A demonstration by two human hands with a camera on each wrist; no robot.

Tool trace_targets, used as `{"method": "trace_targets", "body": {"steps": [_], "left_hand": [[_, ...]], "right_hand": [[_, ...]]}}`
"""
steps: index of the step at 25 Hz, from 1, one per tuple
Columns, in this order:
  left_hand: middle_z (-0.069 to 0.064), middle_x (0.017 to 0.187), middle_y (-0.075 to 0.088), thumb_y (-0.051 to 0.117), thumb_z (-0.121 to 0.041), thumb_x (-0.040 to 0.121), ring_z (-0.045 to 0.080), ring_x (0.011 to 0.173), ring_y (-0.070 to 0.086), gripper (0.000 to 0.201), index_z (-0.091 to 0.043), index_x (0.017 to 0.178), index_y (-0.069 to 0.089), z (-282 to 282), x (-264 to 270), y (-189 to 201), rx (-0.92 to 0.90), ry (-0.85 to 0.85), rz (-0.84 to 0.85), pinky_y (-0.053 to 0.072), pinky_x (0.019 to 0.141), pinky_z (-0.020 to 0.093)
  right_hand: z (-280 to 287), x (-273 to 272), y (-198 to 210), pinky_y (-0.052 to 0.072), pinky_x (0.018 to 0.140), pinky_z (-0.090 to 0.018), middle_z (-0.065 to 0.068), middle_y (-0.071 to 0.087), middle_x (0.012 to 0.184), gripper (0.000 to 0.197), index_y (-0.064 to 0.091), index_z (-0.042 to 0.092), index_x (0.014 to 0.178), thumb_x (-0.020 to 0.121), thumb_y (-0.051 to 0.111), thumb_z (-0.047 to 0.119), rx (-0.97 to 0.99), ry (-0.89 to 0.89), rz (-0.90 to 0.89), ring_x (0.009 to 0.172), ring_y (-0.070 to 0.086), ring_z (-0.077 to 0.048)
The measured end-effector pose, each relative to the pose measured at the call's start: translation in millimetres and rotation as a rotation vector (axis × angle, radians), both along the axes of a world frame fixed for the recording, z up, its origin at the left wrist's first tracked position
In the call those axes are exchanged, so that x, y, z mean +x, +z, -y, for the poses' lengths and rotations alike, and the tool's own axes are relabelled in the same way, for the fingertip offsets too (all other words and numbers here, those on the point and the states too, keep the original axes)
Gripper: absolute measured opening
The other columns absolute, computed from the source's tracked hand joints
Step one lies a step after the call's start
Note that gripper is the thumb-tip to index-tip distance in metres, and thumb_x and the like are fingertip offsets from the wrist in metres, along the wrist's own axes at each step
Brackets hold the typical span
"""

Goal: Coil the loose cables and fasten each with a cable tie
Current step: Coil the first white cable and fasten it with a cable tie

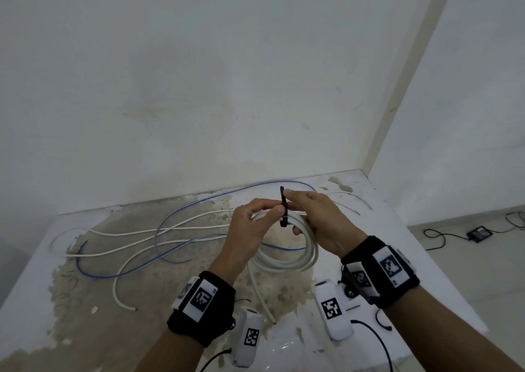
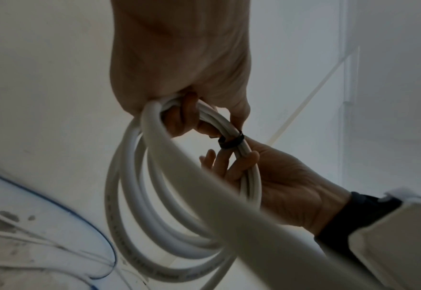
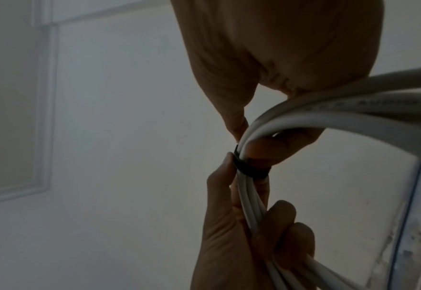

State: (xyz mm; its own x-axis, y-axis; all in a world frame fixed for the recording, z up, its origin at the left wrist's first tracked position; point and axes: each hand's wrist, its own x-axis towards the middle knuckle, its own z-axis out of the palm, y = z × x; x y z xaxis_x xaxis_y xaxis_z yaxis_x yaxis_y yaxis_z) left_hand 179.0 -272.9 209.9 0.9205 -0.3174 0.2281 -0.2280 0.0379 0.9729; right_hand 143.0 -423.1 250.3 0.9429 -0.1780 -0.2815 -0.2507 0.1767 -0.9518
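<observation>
Left hand point(image 1: 250, 224) grips white coil point(image 1: 287, 258), right hand point(image 1: 318, 221) pinches black tie point(image 1: 283, 206) round it; coil looks springy, light, so hold beside tie.

loose cables point(image 1: 136, 238) lie on the floor point(image 1: 99, 329), left of the coil point(image 1: 287, 255).
</observation>
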Motion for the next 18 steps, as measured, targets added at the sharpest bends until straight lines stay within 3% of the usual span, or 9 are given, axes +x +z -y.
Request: {"method": "trace_targets", "body": {"steps": [2,4,6,8,12,15,18], "left_hand": [[0.001,0.092,0.075,0.068,-0.011,0.088,0.016,0.093,0.069,0.01,-0.016,0.089,0.076,1.3,-2.1,-2.7,-0.011,-0.01,0.003,0.053,0.084,0.028],[-0.004,0.086,0.075,0.067,-0.012,0.089,0.01,0.084,0.068,0.012,-0.018,0.085,0.076,3.3,-3.7,-3.1,0.002,-0.013,-0.009,0.051,0.075,0.025],[-0.012,0.074,0.071,0.065,-0.012,0.091,-0.002,0.066,0.059,0.016,-0.018,0.08,0.074,4.3,-5.7,-1.8,0.022,-0.019,-0.037,0.041,0.063,0.018],[-0.015,0.068,0.067,0.062,-0.012,0.092,-0.006,0.057,0.053,0.019,-0.017,0.077,0.072,3.4,-6.5,-0.3,0.032,-0.029,-0.04,0.037,0.06,0.016],[-0.015,0.066,0.065,0.06,-0.01,0.093,-0.006,0.054,0.052,0.017,-0.013,0.08,0.071,0.1,-8.3,4.0,0.022,-0.069,-0.032,0.038,0.057,0.011],[-0.012,0.069,0.066,0.064,-0.016,0.091,-0.001,0.061,0.055,0.014,-0.012,0.081,0.073,-0.2,-9.8,6.1,0.04,-0.068,-0.039,0.038,0.058,0.01],[-0.014,0.062,0.062,0.061,-0.014,0.093,-0.003,0.053,0.052,0.017,-0.006,0.08,0.07,0.9,-10.2,7.0,0.02,-0.033,-0.068,0.038,0.056,0.013]], "right_hand": [[1.3,-1.6,-0.4,0.044,0.042,-0.026,-0.009,0.068,0.087,0.021,0.068,0.004,0.095,0.096,0.065,0.024,-0.038,0.059,0.01,0.053,0.053,-0.02],[1.3,-1.6,0.6,0.042,0.039,-0.023,-0.007,0.065,0.081,0.015,0.066,0.01,0.088,0.095,0.065,0.023,-0.069,0.083,0.028,0.055,0.052,-0.024],[1.2,0.7,0.4,0.04,0.037,-0.022,-0.006,0.062,0.078,0.016,0.059,0.015,0.083,0.096,0.064,0.023,-0.096,0.068,0.019,0.058,0.052,-0.026],[0.3,3.2,0.6,0.039,0.035,-0.021,-0.004,0.06,0.077,0.02,0.053,0.018,0.082,0.099,0.06,0.024,-0.125,0.029,0.006,0.053,0.052,-0.022],[-2.3,3.5,-2.4,0.04,0.036,-0.021,-0.007,0.057,0.08,0.017,0.05,0.018,0.087,0.101,0.055,0.026,-0.224,0.006,0.033,0.048,0.051,-0.017],[-2.2,1.6,-1.3,0.043,0.039,-0.023,-0.007,0.052,0.081,0.017,0.051,0.017,0.092,0.101,0.054,0.032,-0.297,0.043,0.026,0.048,0.05,-0.015],[-1.3,-3.8,1.3,0.046,0.041,-0.028,-0.008,0.06,0.082,0.027,0.054,0.014,0.1,0.103,0.048,0.039,-0.266,0.126,0.008,0.049,0.054,-0.018]]}}
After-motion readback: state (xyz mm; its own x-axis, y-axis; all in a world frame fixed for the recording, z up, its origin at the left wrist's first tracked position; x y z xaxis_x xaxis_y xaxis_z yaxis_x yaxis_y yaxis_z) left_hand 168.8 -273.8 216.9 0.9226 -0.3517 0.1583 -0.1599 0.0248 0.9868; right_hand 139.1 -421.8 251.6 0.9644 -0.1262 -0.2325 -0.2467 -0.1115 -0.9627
